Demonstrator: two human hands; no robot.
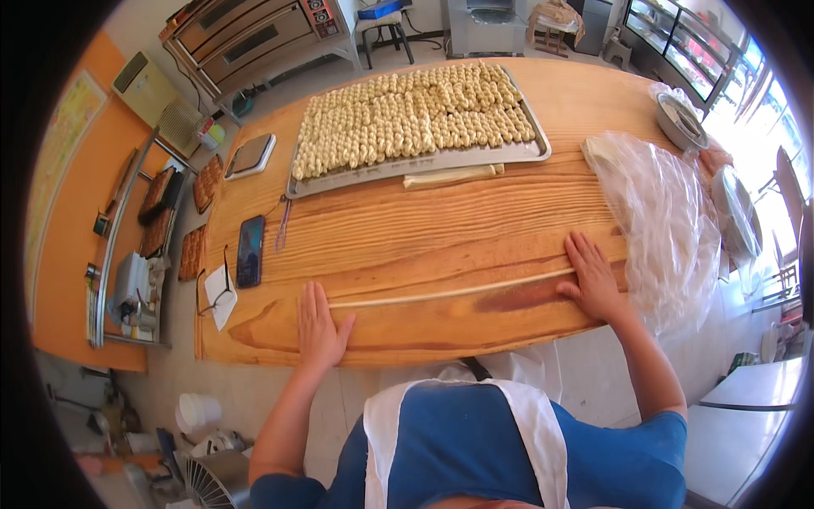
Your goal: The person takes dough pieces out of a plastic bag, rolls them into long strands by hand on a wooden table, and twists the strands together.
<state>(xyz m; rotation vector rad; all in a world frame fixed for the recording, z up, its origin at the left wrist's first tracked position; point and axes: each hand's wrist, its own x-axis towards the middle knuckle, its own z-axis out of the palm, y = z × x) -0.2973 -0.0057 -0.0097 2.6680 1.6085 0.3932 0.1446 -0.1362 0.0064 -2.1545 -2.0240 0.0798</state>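
A long thin rope of dough (pixel 445 294) stretches across the wooden table (pixel 407 235) near its front edge. My left hand (pixel 320 327) lies flat over the rope's left end, thumb out to the side. At the other end my right hand (pixel 591 273) rests palm down, its fingers pointing away from me and its thumb spread. Neither hand is closed around anything; the rope's ends are hidden beneath them. Beyond, a metal tray (pixel 420 168) carries rows of small twisted dough pieces (pixel 413 121). A pale strip of dough (pixel 453 177) lies along the tray's near edge.
Clear plastic sheeting (pixel 664 235) covers something pale at the right, with a metal bowl (pixel 680 121) behind it. On the left are a smartphone (pixel 250 251), eyeglasses (pixel 224 295) on white paper and a kitchen scale (pixel 250 156). A rack with trays (pixel 158 210) stands past the left edge.
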